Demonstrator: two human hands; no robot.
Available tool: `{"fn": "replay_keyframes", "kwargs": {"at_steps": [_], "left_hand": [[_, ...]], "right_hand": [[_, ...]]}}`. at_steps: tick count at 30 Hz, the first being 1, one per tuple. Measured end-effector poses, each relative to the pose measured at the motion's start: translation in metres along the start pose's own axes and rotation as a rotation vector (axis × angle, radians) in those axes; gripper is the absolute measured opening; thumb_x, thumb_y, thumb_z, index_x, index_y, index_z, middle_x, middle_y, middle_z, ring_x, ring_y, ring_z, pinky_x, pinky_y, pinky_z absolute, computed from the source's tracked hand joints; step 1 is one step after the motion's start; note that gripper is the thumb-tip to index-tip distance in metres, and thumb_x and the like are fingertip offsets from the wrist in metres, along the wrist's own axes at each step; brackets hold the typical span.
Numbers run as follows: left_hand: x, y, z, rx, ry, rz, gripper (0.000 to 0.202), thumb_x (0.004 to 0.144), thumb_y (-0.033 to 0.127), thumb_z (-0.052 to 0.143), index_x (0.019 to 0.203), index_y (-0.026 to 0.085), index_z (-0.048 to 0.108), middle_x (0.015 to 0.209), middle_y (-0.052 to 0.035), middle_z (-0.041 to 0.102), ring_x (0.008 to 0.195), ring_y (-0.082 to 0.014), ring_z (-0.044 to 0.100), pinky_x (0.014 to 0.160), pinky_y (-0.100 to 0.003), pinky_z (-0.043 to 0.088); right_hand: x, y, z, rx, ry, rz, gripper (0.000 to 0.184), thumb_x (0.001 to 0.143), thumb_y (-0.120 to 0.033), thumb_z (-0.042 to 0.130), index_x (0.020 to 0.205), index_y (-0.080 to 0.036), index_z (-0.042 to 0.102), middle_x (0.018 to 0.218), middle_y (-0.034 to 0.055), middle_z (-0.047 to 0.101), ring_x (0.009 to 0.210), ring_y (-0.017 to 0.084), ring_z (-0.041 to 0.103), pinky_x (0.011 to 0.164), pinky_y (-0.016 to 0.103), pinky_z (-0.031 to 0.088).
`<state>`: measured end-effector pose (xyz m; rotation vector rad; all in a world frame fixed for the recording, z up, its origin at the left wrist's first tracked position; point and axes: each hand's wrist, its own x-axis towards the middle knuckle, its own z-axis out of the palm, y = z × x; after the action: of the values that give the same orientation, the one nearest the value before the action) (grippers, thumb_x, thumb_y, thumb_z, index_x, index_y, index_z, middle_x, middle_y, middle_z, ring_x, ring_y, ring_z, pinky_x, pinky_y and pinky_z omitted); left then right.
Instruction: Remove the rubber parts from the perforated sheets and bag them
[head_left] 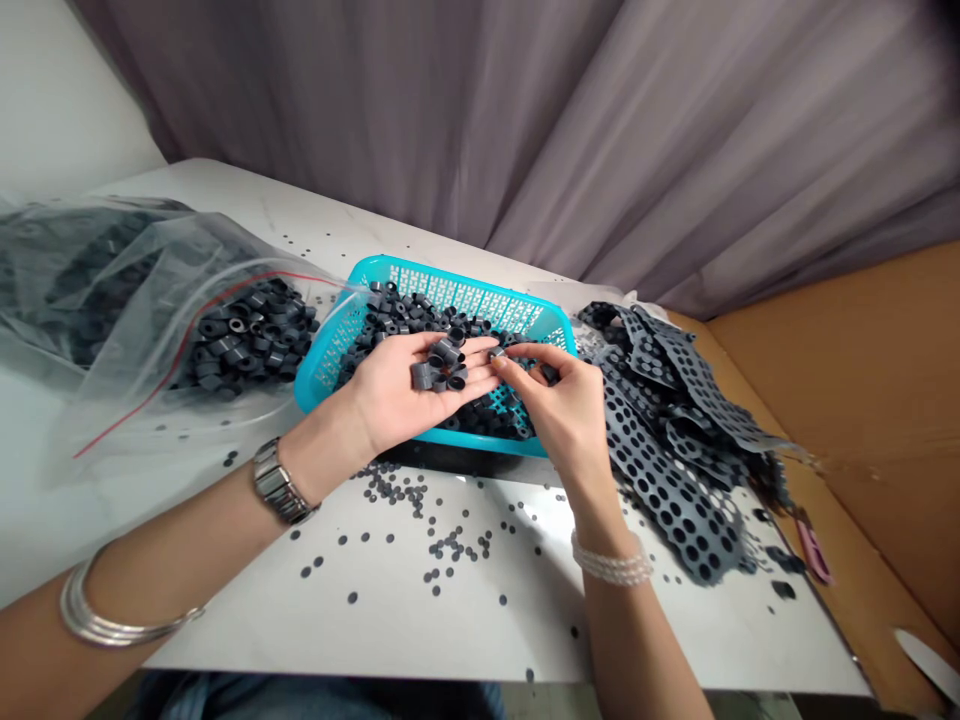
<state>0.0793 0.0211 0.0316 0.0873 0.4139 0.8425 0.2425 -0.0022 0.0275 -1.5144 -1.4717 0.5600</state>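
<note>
My left hand (397, 395) lies palm up over a turquoise plastic basket (442, 436), its fingers stretched out. It bears several small dark grey rubber caps (424, 376), short and hollow like little cups. At its fingertips, my right hand (559, 395) pinches one grey cap (496, 352) between thumb and index finger. Another dark cap (550, 373) shows by its curled fingers. Beneath both hands, the basket holds many more of these caps (405, 312), partly hidden by my left hand.
A clear zip bag (97, 400) with a red seal strip spills caps at left. Perforated grey rubber sheets (660, 490) are heaped at right, near a pink-handled tool (814, 550) and a cardboard panel (847, 380). Small dark discs (450, 548) are scattered over the white table (262, 600).
</note>
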Motion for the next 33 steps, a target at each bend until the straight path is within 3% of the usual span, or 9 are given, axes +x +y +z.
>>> {"fn": "replay_keyframes", "kwargs": {"at_steps": [3, 7, 11, 14, 16, 21, 27, 33], "left_hand": [[0.000, 0.000, 0.000, 0.007, -0.007, 0.003, 0.057, 0.088, 0.014, 0.033, 0.143, 0.000, 0.031, 0.141, -0.0240, 0.046, 0.129, -0.0297, 0.046, 0.105, -0.040, 0.042], [0.000, 0.000, 0.001, 0.002, -0.023, -0.002, 0.059, 0.087, 0.015, 0.035, 0.145, 0.002, 0.029, 0.142, -0.0220, 0.046, 0.130, -0.0289, 0.044, 0.107, -0.040, 0.040], [0.000, 0.000, 0.000, -0.011, -0.013, 0.003, 0.058, 0.087, 0.015, 0.035, 0.143, 0.001, 0.032, 0.141, -0.0232, 0.047, 0.129, -0.0292, 0.045, 0.106, -0.040, 0.041], [0.000, 0.000, -0.001, -0.026, -0.018, 0.006, 0.057, 0.087, 0.015, 0.034, 0.142, -0.001, 0.033, 0.139, -0.0237, 0.048, 0.129, -0.0298, 0.045, 0.106, -0.041, 0.041], [-0.001, 0.000, -0.001, -0.039, -0.039, 0.002, 0.056, 0.087, 0.014, 0.034, 0.142, -0.001, 0.033, 0.140, -0.0238, 0.048, 0.129, -0.0298, 0.045, 0.106, -0.040, 0.041], [0.000, 0.000, -0.002, -0.058, -0.043, 0.003, 0.059, 0.086, 0.012, 0.034, 0.143, 0.000, 0.030, 0.142, -0.0240, 0.045, 0.130, -0.0290, 0.044, 0.105, -0.039, 0.043], [0.001, 0.001, -0.002, -0.055, -0.004, 0.022, 0.060, 0.084, 0.013, 0.035, 0.143, 0.000, 0.031, 0.140, -0.0238, 0.047, 0.128, -0.0286, 0.047, 0.104, -0.038, 0.044], [0.008, 0.002, -0.006, -0.088, -0.001, 0.034, 0.058, 0.085, 0.014, 0.033, 0.141, 0.000, 0.033, 0.133, -0.0248, 0.053, 0.120, -0.0285, 0.056, 0.097, -0.039, 0.050]], "right_hand": [[0.001, 0.003, 0.002, 0.050, 0.003, 0.007, 0.018, 0.074, -0.036, 0.069, 0.076, -0.019, 0.074, 0.051, -0.0036, 0.043, 0.050, 0.009, 0.033, 0.047, 0.024, 0.027], [0.004, 0.007, 0.002, 0.380, -0.070, 0.231, 0.017, 0.075, -0.033, 0.069, 0.079, -0.017, 0.070, 0.047, -0.0069, 0.035, 0.043, 0.007, 0.026, 0.039, 0.021, 0.021], [0.007, 0.002, -0.007, 0.850, -0.270, 0.438, 0.010, 0.075, -0.021, 0.068, 0.071, -0.015, 0.061, 0.049, -0.0109, 0.024, 0.041, 0.003, 0.013, 0.034, 0.016, 0.013], [0.010, 0.001, -0.013, 1.140, -0.411, 0.563, 0.003, 0.078, -0.016, 0.059, 0.075, -0.014, 0.059, 0.052, -0.0103, 0.024, 0.041, 0.004, 0.013, 0.033, 0.013, 0.015], [0.012, 0.002, -0.015, 1.240, -0.459, 0.605, 0.008, 0.081, -0.015, 0.052, 0.078, -0.013, 0.059, 0.053, -0.0092, 0.027, 0.041, 0.004, 0.014, 0.032, 0.012, 0.017], [0.014, 0.006, -0.015, 1.240, -0.469, 0.628, 0.016, 0.078, -0.016, 0.046, 0.079, -0.012, 0.062, 0.054, -0.0065, 0.034, 0.040, 0.006, 0.017, 0.030, 0.013, 0.018], [0.016, 0.007, -0.015, 1.127, -0.360, 0.591, 0.027, 0.060, -0.013, 0.045, 0.078, -0.013, 0.065, 0.057, 0.0014, 0.052, 0.039, 0.007, 0.023, 0.030, 0.015, 0.017], [0.019, 0.016, -0.011, 1.042, -0.220, 0.558, 0.025, 0.045, -0.006, 0.044, 0.061, -0.016, 0.060, 0.058, 0.0026, 0.055, 0.038, 0.006, 0.032, 0.031, 0.014, 0.015]]}}
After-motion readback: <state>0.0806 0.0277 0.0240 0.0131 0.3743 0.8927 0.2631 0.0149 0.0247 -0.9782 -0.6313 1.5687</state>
